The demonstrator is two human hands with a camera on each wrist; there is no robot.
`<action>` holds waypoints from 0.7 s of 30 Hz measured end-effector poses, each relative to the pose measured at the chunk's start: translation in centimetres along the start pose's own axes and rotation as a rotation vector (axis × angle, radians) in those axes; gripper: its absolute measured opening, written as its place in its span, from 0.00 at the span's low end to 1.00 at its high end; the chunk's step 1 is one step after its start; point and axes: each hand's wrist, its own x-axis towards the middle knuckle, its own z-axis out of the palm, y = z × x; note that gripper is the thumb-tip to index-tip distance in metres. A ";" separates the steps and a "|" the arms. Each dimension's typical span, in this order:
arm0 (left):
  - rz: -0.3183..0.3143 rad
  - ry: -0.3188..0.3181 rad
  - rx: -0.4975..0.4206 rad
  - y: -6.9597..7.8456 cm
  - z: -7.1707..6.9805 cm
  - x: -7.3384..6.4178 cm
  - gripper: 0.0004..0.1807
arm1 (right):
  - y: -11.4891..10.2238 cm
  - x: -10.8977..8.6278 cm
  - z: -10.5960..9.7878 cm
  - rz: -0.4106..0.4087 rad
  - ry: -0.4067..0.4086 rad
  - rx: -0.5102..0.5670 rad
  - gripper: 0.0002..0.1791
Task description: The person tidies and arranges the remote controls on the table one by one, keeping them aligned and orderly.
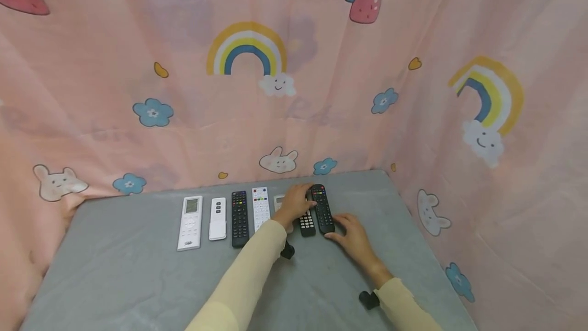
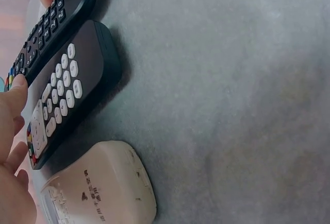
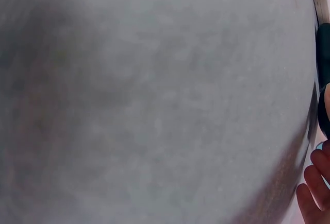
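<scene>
A slim black remote control (image 1: 323,211) with coloured buttons near its top lies at the right end of a row. My left hand (image 1: 295,203) holds its upper end, thumb on the left edge. At its lower end, my right hand (image 1: 353,236) pinches the remote between thumb and fingers. Left of it lies a black remote with white buttons (image 2: 62,87), partly under my left hand in the head view. Beside that, a whitish remote (image 2: 103,188) is mostly hidden by the hand from above. The right wrist view catches only fingers (image 3: 314,183) and a dark remote end (image 3: 324,54).
Farther left in the row are a white remote with many buttons (image 1: 261,208), a black remote (image 1: 240,218), a small white remote (image 1: 218,218) and a white remote with a display (image 1: 189,223). They lie on a grey cloth-covered table (image 1: 138,280). A pink patterned curtain (image 1: 321,132) hangs behind.
</scene>
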 end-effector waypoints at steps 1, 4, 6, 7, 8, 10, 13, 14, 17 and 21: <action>0.001 0.002 0.001 -0.1 0.0 0.0 0.33 | 0.0 0.0 0.1 0.005 -0.004 0.001 0.33; 0.003 0.006 0.005 -0.3 0.2 0.1 0.33 | -0.1 0.0 0.2 0.014 -0.011 -0.001 0.32; 0.005 0.005 0.019 -0.5 0.4 0.2 0.33 | -0.1 0.0 0.3 0.017 -0.012 -0.002 0.32; 0.006 0.002 0.026 -0.5 0.4 0.2 0.33 | 0.0 0.0 0.3 0.017 -0.012 0.000 0.32; 0.006 -0.001 0.033 -0.6 0.5 0.3 0.33 | 0.0 0.0 0.3 0.016 -0.013 0.001 0.32; 0.003 -0.012 0.045 -0.7 0.5 0.4 0.33 | 0.0 0.0 0.2 0.015 -0.015 0.005 0.32; 0.005 -0.023 0.070 -0.8 0.6 0.7 0.33 | 0.1 0.1 0.2 0.011 -0.015 0.002 0.32; 0.006 -0.023 0.077 -0.9 0.6 0.8 0.33 | 0.1 0.1 0.2 0.009 -0.016 0.000 0.32; 0.004 -0.030 0.099 -1.0 0.6 1.0 0.33 | 0.1 0.2 0.1 0.009 -0.024 -0.007 0.32; -0.005 -0.044 0.119 -1.0 0.7 1.1 0.33 | 0.1 0.2 0.1 0.007 -0.040 -0.012 0.32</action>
